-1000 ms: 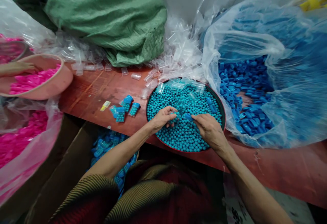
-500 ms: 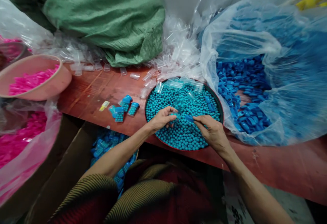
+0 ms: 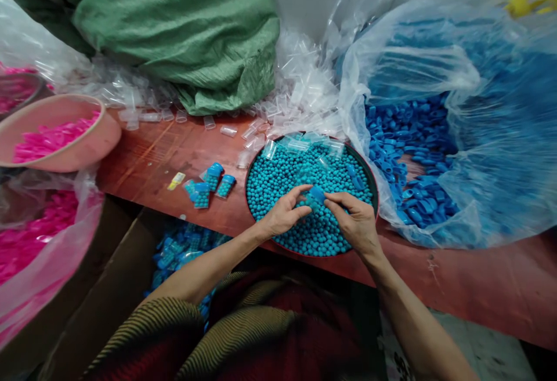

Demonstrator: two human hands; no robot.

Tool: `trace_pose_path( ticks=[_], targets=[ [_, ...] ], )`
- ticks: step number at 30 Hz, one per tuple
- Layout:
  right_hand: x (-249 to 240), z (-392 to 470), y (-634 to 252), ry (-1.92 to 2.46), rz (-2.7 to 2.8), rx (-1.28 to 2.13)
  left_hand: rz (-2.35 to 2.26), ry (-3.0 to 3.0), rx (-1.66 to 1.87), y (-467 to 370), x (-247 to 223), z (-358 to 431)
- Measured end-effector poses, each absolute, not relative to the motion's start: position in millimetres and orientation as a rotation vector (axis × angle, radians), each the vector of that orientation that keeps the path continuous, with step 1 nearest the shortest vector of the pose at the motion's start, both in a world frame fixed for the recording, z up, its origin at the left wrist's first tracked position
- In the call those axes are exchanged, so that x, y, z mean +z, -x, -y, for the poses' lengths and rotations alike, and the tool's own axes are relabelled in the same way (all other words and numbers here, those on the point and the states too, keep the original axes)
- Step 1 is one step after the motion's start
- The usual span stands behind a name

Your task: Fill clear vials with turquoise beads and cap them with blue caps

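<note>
Above a round tray (image 3: 378, 202) of small blue balls (image 3: 322, 240), my two hands meet. My left hand (image 3: 287, 211) is closed around a small clear container with blue balls in it, partly hidden by the fingers and hard to tell from the balls behind. Between the thumb and fingers of my right hand (image 3: 354, 218) is a blue cap (image 3: 317, 194), at the mouth of that container; whether it is seated I cannot tell. Several clear tubes (image 3: 298, 145) and a loose blue cap (image 3: 357, 179) lie on the balls. Left of the tray are several filled, blue-capped containers (image 3: 201, 195).
An open plastic bag (image 3: 483, 195) of blue caps (image 3: 424, 195) stands at right. Clear tubes (image 3: 300, 88) are heaped behind the tray, beside a green sack (image 3: 183, 33). At left are a pink bowl (image 3: 98, 137) and a bag of pink pieces (image 3: 47, 230). Below the table edge lie filled containers (image 3: 183, 250).
My right hand has brought the blue cap left onto the container's end, and the cap has turned. The hands are closer together. The view has shifted slightly.
</note>
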State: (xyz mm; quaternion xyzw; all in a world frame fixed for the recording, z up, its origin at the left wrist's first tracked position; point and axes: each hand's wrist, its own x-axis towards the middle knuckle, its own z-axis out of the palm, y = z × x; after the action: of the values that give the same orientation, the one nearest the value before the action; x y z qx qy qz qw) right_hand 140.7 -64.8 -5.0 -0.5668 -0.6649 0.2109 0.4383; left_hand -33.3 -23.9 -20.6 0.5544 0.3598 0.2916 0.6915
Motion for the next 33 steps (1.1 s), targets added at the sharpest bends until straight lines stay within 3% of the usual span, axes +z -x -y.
trace_pose_path(
  ticks=[25,33],
  targets=[
    [1.1,67.0,-146.0,1.395,1.771,0.608,-0.791,-1.18,0.612,31.0,-12.7,28.1],
    [-4.5,61.7,-150.5,1.177,2.007,0.611,-0.874,-1.186,0.68,24.1,-21.3,38.4]
  ],
)
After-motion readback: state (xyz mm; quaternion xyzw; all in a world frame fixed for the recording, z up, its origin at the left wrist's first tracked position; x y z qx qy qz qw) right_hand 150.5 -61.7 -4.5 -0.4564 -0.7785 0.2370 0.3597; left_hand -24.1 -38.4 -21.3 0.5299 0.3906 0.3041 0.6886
